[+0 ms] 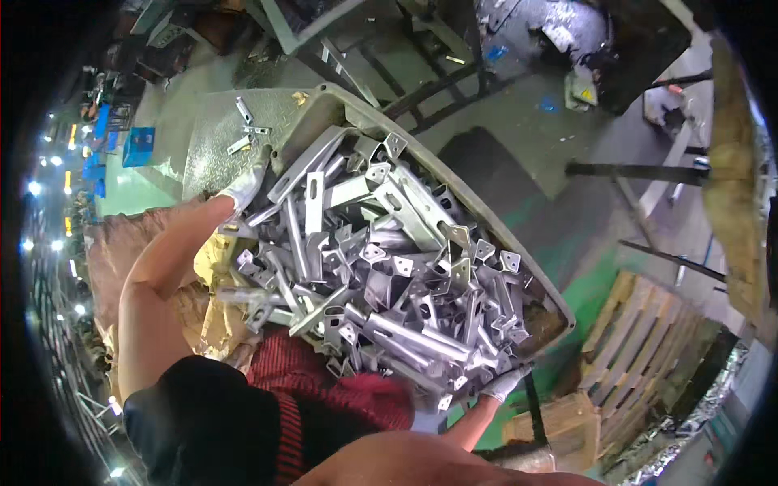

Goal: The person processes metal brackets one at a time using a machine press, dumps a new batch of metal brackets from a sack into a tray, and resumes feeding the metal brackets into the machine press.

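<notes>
Left gloved hand (246, 187) at left edge of grey bin (474, 202), right gloved hand (509, 384) by its lower right corner — whether either grips, cannot tell. Bin heaped with slotted metal brackets (409, 206) — silvery, jumbled, holed end tabs. Beyond: yellow label (587, 95), illegible.

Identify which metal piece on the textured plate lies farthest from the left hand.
The uppermost piece; the other two lie below it, nearer the left hand.

The brackets (392, 240) are glossy metal, the pallet (639, 334) rough wood.
</notes>
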Motion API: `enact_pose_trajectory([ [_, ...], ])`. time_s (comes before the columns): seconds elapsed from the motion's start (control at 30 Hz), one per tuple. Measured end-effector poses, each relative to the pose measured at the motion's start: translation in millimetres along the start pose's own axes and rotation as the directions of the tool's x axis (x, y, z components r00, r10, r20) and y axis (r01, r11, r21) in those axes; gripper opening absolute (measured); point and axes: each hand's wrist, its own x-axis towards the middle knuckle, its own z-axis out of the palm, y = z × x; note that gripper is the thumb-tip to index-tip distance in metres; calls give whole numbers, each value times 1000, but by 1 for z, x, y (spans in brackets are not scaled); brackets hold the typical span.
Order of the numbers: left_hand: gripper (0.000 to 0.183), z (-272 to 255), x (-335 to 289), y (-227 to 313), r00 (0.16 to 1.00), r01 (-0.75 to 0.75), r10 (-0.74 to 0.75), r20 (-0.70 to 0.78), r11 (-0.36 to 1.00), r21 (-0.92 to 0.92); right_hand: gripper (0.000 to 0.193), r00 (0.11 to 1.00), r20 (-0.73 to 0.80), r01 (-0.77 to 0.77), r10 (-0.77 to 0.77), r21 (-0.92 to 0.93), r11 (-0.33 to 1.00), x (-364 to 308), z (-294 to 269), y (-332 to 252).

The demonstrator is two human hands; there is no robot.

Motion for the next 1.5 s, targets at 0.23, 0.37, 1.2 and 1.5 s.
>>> enact_pose_trajectory([
  [0.23,41,-44,-135,-26,996,90,-87,34,991,-100,41,899,284,436,-333,-513,740,-85,105,-123],
  [0.37,73,-37,-154,-69,986,143,-167,-27,909,-391,30,371,835,928,-406,-322,186,-44,218,-171],
  [1.2,52,-6,-229,-33,787,-17,-593,-171,257,-966,31,192,976,974,-108,-175,144,-91,387,-279],
  [1.5,69,27,-234,1,682,68,-721,-122,228,-971,31,333,941,930,-58,-318,187,-64,405,-274],
])
